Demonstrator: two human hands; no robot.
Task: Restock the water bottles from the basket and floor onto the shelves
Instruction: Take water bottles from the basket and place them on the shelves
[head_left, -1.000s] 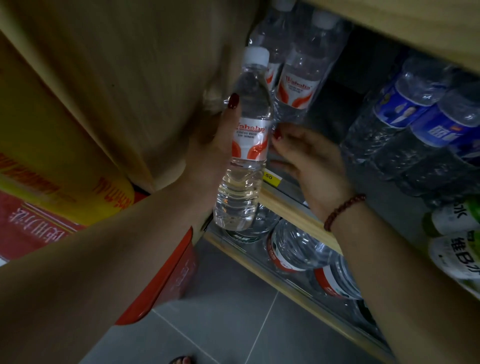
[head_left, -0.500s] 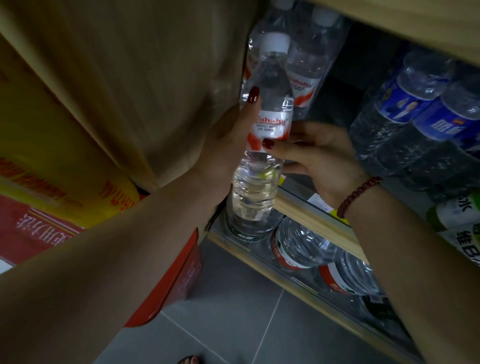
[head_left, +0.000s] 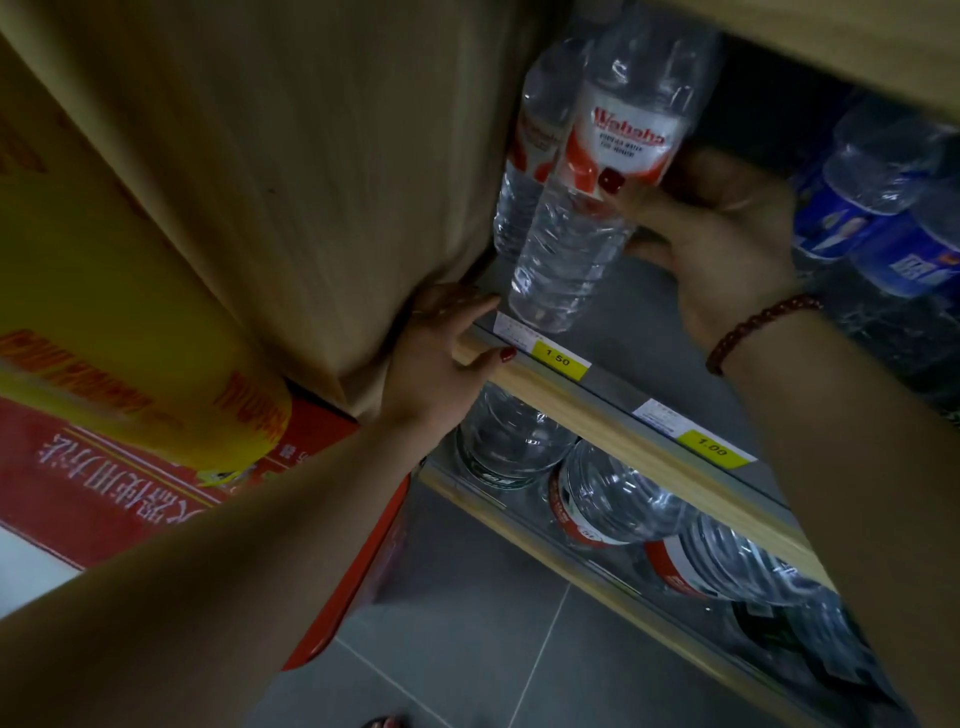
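The water bottle (head_left: 597, 208) wears a white and red label that reads "Wahaha" in red. The two small lines beneath it are too fine to read. On the shelf edge (head_left: 613, 436), a yellow price tag (head_left: 558, 359) says "1.50", and a second price tag (head_left: 711, 448), further right, says "1.00". The red carton (head_left: 104, 467) carries white Chinese characters, upside down. The print on the blue bottle labels (head_left: 914, 270) is blurred.

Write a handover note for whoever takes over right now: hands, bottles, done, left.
Right hand: grip round the Wahaha bottle at its label. The bottle is tilted, its base just inside the shelf edge, near the 1.50 price tag.
Left hand: holds nothing, rests on the shelf edge by the wooden side panel.
Done: a second Wahaha bottle stands behind.
Left: stand the held one upright, release, fetch more.
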